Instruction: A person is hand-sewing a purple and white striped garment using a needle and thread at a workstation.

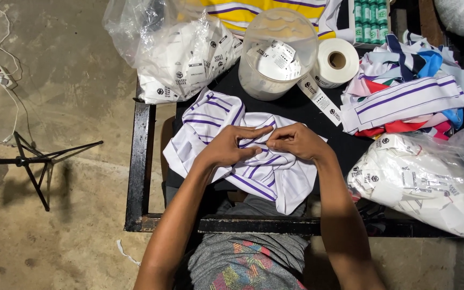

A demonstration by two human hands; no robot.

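Note:
A white cloth piece with purple stripes [210,121] lies bunched on the black table [138,161] in front of me. My left hand [232,146] rests flat on it, fingers stretched toward the right. My right hand [296,140] pinches a fold of the same cloth just beside the left fingertips. Both hands meet at the cloth's middle.
A clear plastic tub of white labels [277,53] and a label roll [335,60] stand behind the cloth. Clear bags of white tags lie at back left [178,53] and at right [430,188]. A stack of striped cloth pieces [404,91] sits at right. A black tripod [33,161] stands on the concrete floor.

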